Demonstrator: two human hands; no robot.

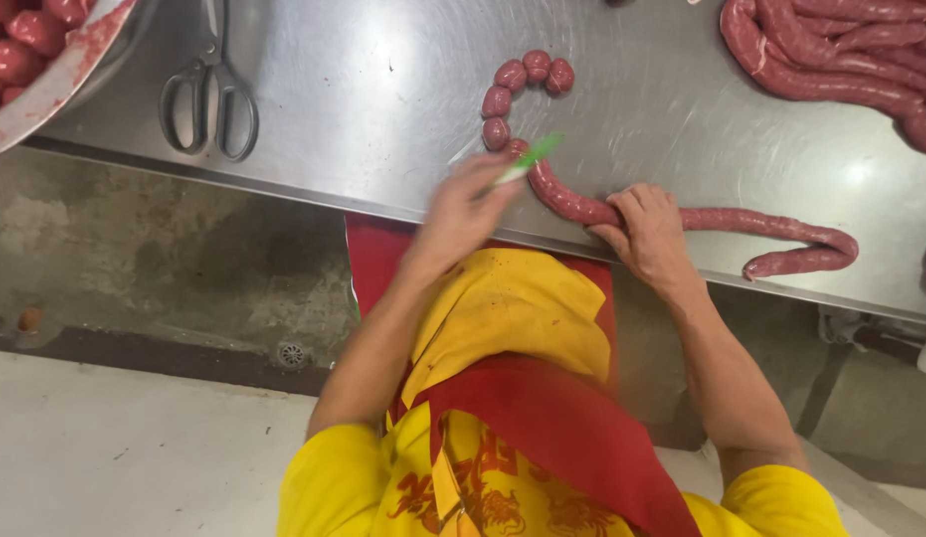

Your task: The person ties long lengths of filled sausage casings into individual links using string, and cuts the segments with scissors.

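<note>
A green strip (530,159) is pinched by the left hand (463,209) over the long sausage (702,221) near the table (383,89) edge, pressed flat under the right hand (647,231) fingers.

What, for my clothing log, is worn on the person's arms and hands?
Nothing on the left hand or right hand: no gloves, no watch or bracelet visible. Short yellow sleeves, the left sleeve and right sleeve, end near the shoulders, leaving the forearms uncovered.

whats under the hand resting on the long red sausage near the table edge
The right hand lies on the long red sausage on the steel table. The sausage runs out both sides; the stretch beneath the palm is covered.
</note>
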